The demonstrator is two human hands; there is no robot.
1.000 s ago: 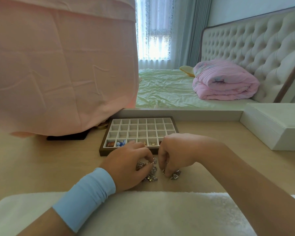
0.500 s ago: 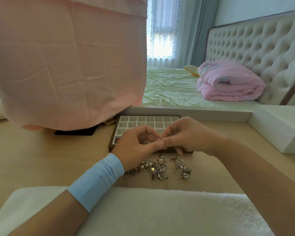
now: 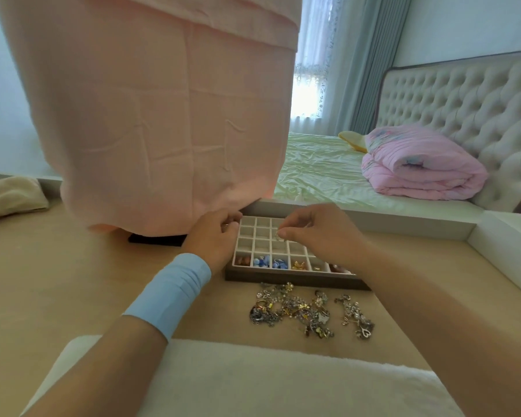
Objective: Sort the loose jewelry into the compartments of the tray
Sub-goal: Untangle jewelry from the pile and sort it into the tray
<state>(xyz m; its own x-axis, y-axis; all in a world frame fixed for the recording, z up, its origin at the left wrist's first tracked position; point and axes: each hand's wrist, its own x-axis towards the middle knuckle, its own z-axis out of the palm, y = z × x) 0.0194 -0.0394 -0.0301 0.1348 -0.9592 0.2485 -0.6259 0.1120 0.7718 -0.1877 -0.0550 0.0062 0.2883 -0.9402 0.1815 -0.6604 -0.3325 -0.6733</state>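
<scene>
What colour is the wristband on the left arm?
Light blue: the fabric wristband wraps the left wrist, shown best in the head view.

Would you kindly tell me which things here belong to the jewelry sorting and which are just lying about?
Job: tray; loose jewelry pile; small piece pinched by the right hand; left hand at the tray's edge.
Lying about: pink cloth; white towel; pink quilt; beige cloth.
</scene>
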